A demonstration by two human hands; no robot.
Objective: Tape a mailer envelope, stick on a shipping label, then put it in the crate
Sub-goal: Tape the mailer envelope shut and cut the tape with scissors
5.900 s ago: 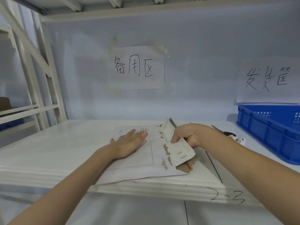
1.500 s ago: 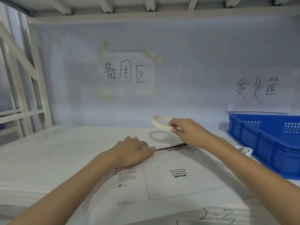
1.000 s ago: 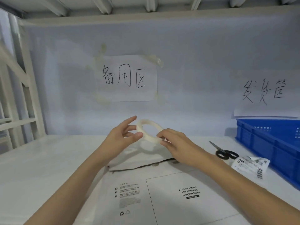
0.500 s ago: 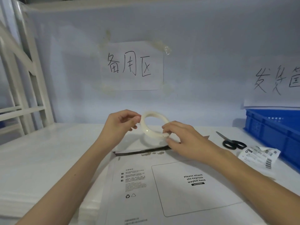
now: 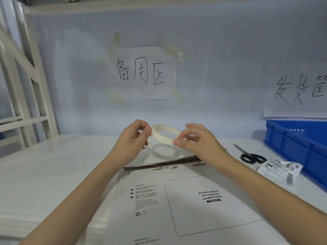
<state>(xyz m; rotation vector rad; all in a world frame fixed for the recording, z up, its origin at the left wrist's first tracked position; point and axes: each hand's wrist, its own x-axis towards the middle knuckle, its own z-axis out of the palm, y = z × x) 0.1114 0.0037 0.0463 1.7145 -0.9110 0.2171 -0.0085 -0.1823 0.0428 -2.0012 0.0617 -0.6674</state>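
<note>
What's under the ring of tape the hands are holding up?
Below the tape roll lie its shadow on the white table and the far edge of the mailer envelope. The right hand covers part of that edge; the left hand also grips the roll.

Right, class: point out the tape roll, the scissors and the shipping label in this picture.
tape roll point(image 5: 163, 137), head view, on the near side of its white ring
scissors point(image 5: 253, 158), head view, on the black handle loops
shipping label point(image 5: 279, 171), head view, on its printed face

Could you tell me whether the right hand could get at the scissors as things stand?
Probably yes, once freed: the right hand grips the tape roll, but nothing lies between it and the scissors.
</note>
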